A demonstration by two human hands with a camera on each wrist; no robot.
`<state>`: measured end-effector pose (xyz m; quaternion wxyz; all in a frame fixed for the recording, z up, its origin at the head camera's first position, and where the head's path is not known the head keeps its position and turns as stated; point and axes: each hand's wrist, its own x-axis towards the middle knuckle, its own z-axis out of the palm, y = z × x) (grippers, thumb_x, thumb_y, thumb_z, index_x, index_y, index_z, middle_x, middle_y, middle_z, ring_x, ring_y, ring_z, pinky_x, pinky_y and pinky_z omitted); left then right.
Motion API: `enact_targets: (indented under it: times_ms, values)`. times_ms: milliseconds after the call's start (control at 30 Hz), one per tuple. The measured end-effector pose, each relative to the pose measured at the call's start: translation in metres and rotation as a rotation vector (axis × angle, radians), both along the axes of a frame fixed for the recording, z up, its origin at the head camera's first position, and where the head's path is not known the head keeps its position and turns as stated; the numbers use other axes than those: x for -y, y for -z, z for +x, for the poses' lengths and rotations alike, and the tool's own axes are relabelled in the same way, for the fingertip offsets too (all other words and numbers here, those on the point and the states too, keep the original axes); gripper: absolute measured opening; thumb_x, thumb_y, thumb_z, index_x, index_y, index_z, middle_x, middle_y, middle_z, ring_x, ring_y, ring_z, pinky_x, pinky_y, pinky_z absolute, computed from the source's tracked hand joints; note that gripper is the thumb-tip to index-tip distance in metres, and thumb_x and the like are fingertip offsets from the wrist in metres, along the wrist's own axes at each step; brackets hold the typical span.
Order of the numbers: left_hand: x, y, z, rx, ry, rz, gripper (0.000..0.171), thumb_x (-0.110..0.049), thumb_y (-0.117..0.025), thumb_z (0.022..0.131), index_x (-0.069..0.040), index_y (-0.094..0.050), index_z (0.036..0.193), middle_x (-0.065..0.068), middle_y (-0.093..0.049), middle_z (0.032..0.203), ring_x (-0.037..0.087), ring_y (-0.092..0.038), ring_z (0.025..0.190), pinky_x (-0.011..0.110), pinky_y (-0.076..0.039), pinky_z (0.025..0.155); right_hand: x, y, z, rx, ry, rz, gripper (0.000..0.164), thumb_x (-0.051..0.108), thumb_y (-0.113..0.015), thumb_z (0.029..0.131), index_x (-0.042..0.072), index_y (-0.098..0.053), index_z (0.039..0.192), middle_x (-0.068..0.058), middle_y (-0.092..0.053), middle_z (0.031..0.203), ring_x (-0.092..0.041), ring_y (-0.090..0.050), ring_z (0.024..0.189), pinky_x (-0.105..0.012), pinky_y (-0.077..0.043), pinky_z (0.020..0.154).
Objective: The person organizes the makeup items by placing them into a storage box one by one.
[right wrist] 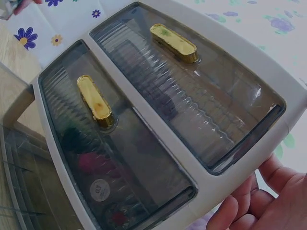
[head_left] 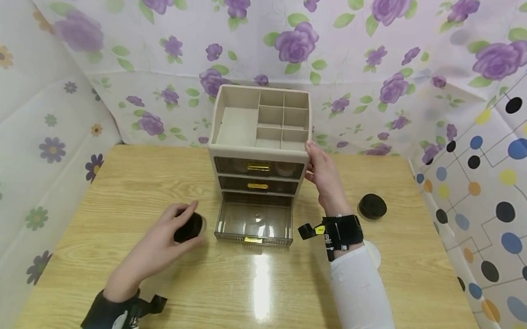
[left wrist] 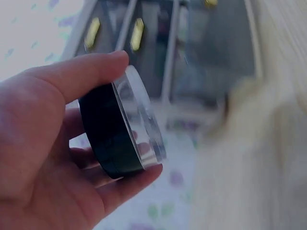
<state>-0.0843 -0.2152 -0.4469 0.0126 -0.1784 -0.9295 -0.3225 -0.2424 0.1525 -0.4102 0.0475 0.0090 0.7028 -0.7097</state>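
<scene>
My left hand (head_left: 164, 236) grips a small round jar (left wrist: 112, 129) with a black lid and a clear body, thumb on one side and fingers around the other. It is just left of the drawer organizer (head_left: 258, 154), a cream case with smoky see-through drawers and gold handles. The organizer's bottom drawer (head_left: 255, 219) is pulled out toward me, while the two upper drawers are closed. At the organizer's right side my right hand (head_left: 323, 175) holds the case, thumb up by the top corner and fingers curled against the side wall.
Another black-lidded round jar (head_left: 372, 207) stands on the wooden table (head_left: 418, 295) to the right. A pale disc (head_left: 373, 253) lies partly behind my right forearm. Colourful items (right wrist: 93, 163) show dimly inside an upper drawer. Patterned cloth (head_left: 293, 45) hangs behind and on both sides.
</scene>
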Motion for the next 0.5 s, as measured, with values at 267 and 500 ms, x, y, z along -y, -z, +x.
enact_targets:
  times_ms: [267, 500]
  values:
    - [-0.052, -0.022, -0.018, -0.037, 0.146, 0.016, 0.088, -0.041, -0.084, 0.096, -0.01, -0.041, 0.165, 0.012, -0.051, 0.152, 0.03, -0.061, 0.126, 0.05, -0.055, 0.102, 0.001, -0.004, -0.001, 0.002, -0.019, 0.0, 0.049, 0.058, -0.054, 0.107, 0.011, -0.065, 0.111, 0.003, -0.061, 0.091, -0.012, -0.055, 0.086, -0.031, -0.047, 0.08]
    - [-0.092, -0.02, -0.044, -0.014, 0.244, -0.046, 0.086, -0.04, -0.088, 0.091, -0.007, -0.049, 0.161, 0.014, -0.056, 0.149, 0.031, -0.061, 0.13, 0.048, -0.052, 0.108, 0.0, -0.003, 0.0, 0.009, -0.015, -0.001, 0.052, 0.06, -0.054, 0.107, 0.01, -0.065, 0.114, 0.001, -0.062, 0.096, -0.014, -0.055, 0.09, -0.032, -0.045, 0.082]
